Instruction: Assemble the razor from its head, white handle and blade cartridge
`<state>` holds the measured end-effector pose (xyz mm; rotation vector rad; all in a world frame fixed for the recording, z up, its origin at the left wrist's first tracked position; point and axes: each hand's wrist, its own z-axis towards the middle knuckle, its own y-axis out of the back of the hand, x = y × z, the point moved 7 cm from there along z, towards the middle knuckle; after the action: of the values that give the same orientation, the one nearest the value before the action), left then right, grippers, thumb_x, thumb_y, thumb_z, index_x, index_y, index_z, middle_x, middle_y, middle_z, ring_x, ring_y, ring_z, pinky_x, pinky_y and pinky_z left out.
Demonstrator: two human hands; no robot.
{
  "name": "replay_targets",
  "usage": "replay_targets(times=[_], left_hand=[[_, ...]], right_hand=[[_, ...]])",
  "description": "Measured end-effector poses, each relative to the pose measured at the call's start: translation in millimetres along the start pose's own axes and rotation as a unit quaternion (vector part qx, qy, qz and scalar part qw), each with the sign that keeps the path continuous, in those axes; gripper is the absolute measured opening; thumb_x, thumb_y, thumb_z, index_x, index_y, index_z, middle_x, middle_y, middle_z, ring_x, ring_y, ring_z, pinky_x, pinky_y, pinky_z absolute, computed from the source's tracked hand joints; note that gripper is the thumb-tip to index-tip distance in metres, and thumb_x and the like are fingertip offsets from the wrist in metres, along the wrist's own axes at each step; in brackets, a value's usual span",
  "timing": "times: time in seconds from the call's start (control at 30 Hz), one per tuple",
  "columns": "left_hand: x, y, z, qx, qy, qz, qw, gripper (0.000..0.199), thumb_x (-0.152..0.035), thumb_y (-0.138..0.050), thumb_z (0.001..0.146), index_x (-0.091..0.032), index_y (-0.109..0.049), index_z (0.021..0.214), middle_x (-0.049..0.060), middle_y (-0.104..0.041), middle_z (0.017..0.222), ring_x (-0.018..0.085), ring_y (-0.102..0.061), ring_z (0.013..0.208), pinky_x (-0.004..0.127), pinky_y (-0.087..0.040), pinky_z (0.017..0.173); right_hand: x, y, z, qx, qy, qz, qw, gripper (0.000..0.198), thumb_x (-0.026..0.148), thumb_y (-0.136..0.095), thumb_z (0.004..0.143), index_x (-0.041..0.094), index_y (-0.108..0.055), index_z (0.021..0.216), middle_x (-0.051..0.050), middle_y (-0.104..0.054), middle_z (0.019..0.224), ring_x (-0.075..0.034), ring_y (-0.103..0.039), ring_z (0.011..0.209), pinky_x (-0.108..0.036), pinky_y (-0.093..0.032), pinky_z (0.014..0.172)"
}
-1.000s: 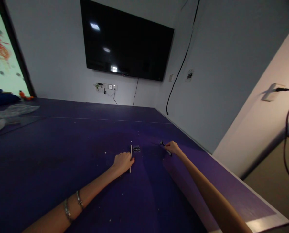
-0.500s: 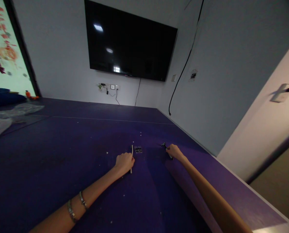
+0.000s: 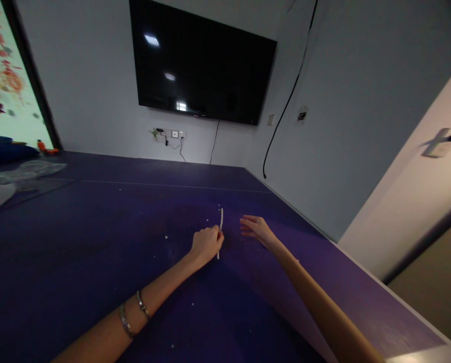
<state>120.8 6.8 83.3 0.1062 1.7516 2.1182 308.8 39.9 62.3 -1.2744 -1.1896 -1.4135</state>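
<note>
A thin whitish strip, slightly bent and long as a hand is wide or more, is gripped in my left hand. The fingers are closed round its middle, with one end pointing away from me and the other showing below the fist. I cannot tell whether it is a cord, a tube or a stick. To its right, my right hand hovers with fingers stretched and apart, apparently holding nothing. Both hands are above the dark purple tabletop. The small dark items from earlier do not show; the hands may hide them.
Small white scraps are scattered over the surface. Clear plastic wrapping and a dark blue bundle lie at the far left, near a small orange object. A black cable hangs along the right wall.
My left hand has moved right and slightly away with the strip. My right hand has let go of a small dark handled tool and opened, moving left. The small dark box has gone from sight.
</note>
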Motion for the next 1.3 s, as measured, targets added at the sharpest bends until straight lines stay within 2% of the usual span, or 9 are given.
replay_targets(times=[0.1,0.23,0.4,0.63,0.77,0.93,1.07,1.17,1.3], left_hand=[[-18,0,-1,-0.006,-0.022,-0.003,1.0,0.031,-0.033,-0.031,0.089,-0.017,-0.056,0.096,0.009,-0.066,0.09,0.023,-0.063,0.085,0.034,-0.045,0.073],[-34,-3,-3,-0.014,-0.054,-0.01,0.998,0.028,-0.031,-0.033,0.089,-0.016,-0.055,0.098,0.01,-0.066,0.089,0.025,-0.063,0.084,0.036,-0.046,0.071],[-46,-8,-6,0.001,-0.071,-0.012,0.997,0.027,-0.03,-0.033,0.089,-0.016,-0.054,0.1,0.011,-0.065,0.095,0.024,-0.062,0.089,0.035,-0.045,0.074],[-62,-18,0,-0.017,-0.096,-0.034,0.995,0.03,-0.035,-0.032,0.09,-0.017,-0.054,0.099,0.009,-0.063,0.098,0.023,-0.062,0.087,0.034,-0.046,0.073],[-66,-21,4,-0.033,-0.1,-0.056,0.993,0.03,-0.036,-0.03,0.09,-0.018,-0.054,0.095,0.007,-0.063,0.095,0.021,-0.062,0.084,0.034,-0.045,0.071],[-51,-20,10,-0.05,-0.107,-0.054,0.992,0.024,-0.033,-0.034,0.089,-0.019,-0.054,0.09,0.005,-0.061,0.093,0.019,-0.059,0.084,0.031,-0.045,0.071],[-24,-19,18,-0.071,-0.106,-0.039,0.991,0.017,-0.03,-0.039,0.086,-0.018,-0.052,0.087,0.006,-0.057,0.098,0.019,-0.053,0.095,0.027,-0.044,0.072],[-2,-21,23,-0.087,-0.107,-0.015,0.99,0.017,-0.029,-0.045,0.083,-0.016,-0.052,0.09,0.008,-0.054,0.099,0.02,-0.05,0.097,0.03,-0.041,0.081],[24,-33,31,-0.077,-0.087,-0.02,0.993,0.024,-0.031,-0.049,0.079,-0.014,-0.052,0.096,0.011,-0.053,0.102,0.024,-0.05,0.099,0.035,-0.039,0.085]], right_hand=[[-1,-30,-19,0.061,-0.048,0.104,0.992,0.032,0.026,-0.068,0.069,0.013,-0.061,0.097,-0.009,-0.066,0.086,-0.012,-0.062,0.063,-0.025,-0.054,0.057],[-1,-42,-29,0.095,-0.043,0.086,0.991,0.022,0.025,-0.067,0.069,0.014,-0.065,0.087,-0.004,-0.066,0.076,-0.01,-0.06,0.058,-0.021,-0.052,0.053],[-6,-29,-26,0.069,-0.016,0.037,0.997,0.015,0.022,-0.066,0.065,0.013,-0.067,0.076,-0.001,-0.063,0.062,-0.009,-0.058,0.053,-0.02,-0.051,0.051],[-6,-9,-25,0.043,-0.016,0.01,0.999,0.006,0.019,-0.061,0.063,0.014,-0.064,0.065,0.001,-0.059,0.056,-0.009,-0.056,0.051,-0.02,-0.05,0.047],[-7,11,-15,0.021,-0.012,-0.015,1.0,0.008,0.019,-0.058,0.065,0.014,-0.064,0.067,0.0,-0.061,0.059,-0.01,-0.058,0.052,-0.022,-0.052,0.049],[-5,62,8,-0.033,-0.009,-0.177,0.984,0.015,0.021,-0.051,0.07,0.014,-0.065,0.071,0.0,-0.061,0.06,-0.01,-0.059,0.055,-0.021,-0.052,0.053],[-7,101,22,-0.054,-0.034,-0.275,0.959,0.012,0.018,-0.054,0.066,0.013,-0.064,0.06,0.001,-0.058,0.048,-0.01,-0.057,0.048,-0.017,-0.047,0.046],[-10,115,30,-0.055,-0.058,-0.36,0.93,0.014,0.014,-0.057,0.061,0.013,-0.06,0.048,0.002,-0.051,0.037,-0.01,-0.052,0.038,-0.017,-0.043,0.042],[-17,117,40,-0.044,-0.091,-0.449,0.888,0.016,0.011,-0.059,0.058,0.012,-0.057,0.043,0.0,-0.049,0.033,-0.011,-0.053,0.036,-0.017,-0.04,0.04]])
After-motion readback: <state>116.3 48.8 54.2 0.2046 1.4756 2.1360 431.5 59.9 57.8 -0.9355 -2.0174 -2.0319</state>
